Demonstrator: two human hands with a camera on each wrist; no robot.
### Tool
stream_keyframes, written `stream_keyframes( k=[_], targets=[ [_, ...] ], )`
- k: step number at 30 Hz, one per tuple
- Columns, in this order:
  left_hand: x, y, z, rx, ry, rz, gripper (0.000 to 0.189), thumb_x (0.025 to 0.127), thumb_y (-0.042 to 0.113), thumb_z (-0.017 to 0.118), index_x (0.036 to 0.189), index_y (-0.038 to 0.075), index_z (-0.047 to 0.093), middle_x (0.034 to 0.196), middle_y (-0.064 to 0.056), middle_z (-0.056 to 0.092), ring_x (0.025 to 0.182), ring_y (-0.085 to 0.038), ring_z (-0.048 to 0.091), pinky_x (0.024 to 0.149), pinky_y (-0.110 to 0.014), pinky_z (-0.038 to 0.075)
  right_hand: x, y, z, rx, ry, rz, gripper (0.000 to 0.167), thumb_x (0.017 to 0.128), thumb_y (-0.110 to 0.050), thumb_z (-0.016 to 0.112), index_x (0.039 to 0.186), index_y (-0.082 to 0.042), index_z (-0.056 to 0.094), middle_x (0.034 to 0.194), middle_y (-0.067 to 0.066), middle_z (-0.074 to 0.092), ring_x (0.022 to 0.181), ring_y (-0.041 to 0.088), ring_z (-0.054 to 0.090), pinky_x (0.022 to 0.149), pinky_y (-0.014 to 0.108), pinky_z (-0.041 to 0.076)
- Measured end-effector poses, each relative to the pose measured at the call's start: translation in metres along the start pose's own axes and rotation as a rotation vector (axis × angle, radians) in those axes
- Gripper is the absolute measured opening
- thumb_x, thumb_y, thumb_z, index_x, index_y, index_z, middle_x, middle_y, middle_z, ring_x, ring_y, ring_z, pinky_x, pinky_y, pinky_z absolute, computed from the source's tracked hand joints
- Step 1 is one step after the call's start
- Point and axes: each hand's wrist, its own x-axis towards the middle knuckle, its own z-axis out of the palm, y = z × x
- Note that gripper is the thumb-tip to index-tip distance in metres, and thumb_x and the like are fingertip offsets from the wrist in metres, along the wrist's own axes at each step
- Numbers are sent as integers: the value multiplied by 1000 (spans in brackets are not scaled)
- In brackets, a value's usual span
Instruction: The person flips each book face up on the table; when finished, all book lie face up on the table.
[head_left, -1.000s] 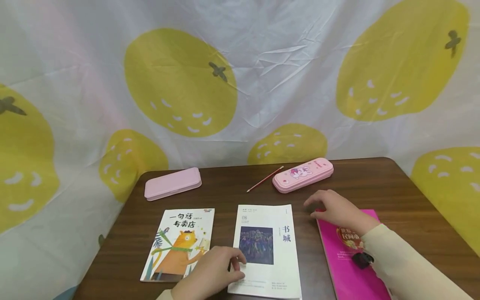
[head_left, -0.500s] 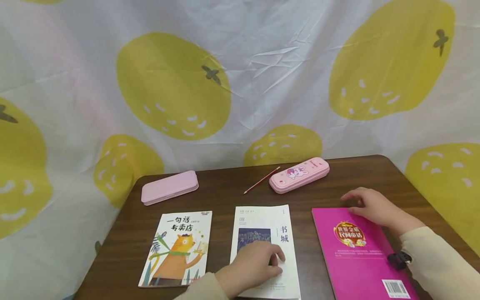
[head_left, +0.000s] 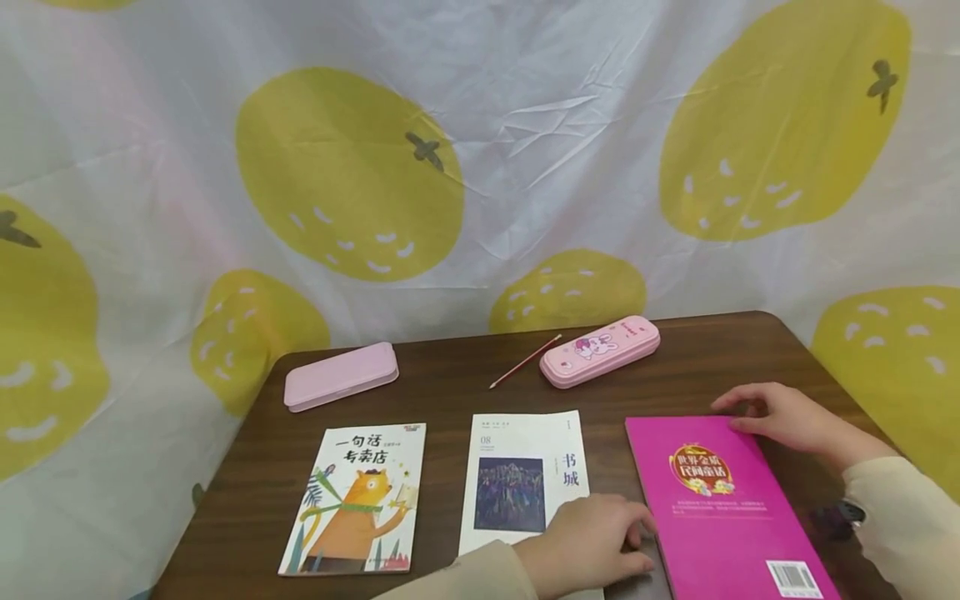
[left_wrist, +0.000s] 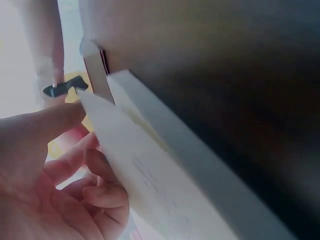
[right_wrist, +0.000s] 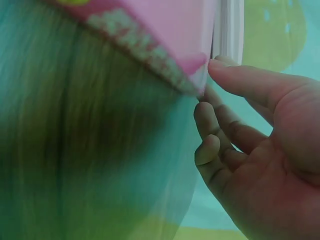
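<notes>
Head view: what lies closest to your hands?

A magenta, rectangular, paper-covered book [head_left: 720, 533] with a round red-and-gold emblem, flat at the near right of the dark brown wood-grain table [head_left: 442, 379].

How does it lie from each hand?

Its long axis runs near to far, the far end leaning a little left. My right hand [head_left: 780, 421] is at its far right corner, so the book stretches left and nearer from there. My left hand [head_left: 592, 537] is by its left long edge, beside the white, rectangular paper book [head_left: 510, 492] with a dark blue picture.

Which hand is nearer?

Neither by much. Any shift of it would, I judge, turn on those two places, corner and left edge.

And your grip?

Right: fingers loosely bent, thumb parted from them at the corner. The right wrist view is blurred, so I can't tell whether I pinch the cover or merely touch it. Left: fingers half curled, a gap up to the thumb, nothing held that I can see. Whether those fingertips touch the magenta edge, I can't tell.
</notes>
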Motion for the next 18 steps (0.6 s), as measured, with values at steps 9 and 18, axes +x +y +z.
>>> stream_keyframes(
  k=[9,18],
  targets=[
    [8,21,6,54,-70,-20,36,89,59,72,118,38,68,82,27,56,71,12,46,57,-14,36,-12,24,-4,120,-12,-191,30,90,2,72,119,-2,72,108,-1,74,78,5,58,66,23,50],
    [13,33,16,101,-56,-106,45,80,64,79,115,39,68,96,25,66,84,8,59,60,-19,43,-9,39,-2,197,-21,-351,47,77,16,74,119,-5,72,109,-8,71,81,14,59,67,24,48]
  ],
)
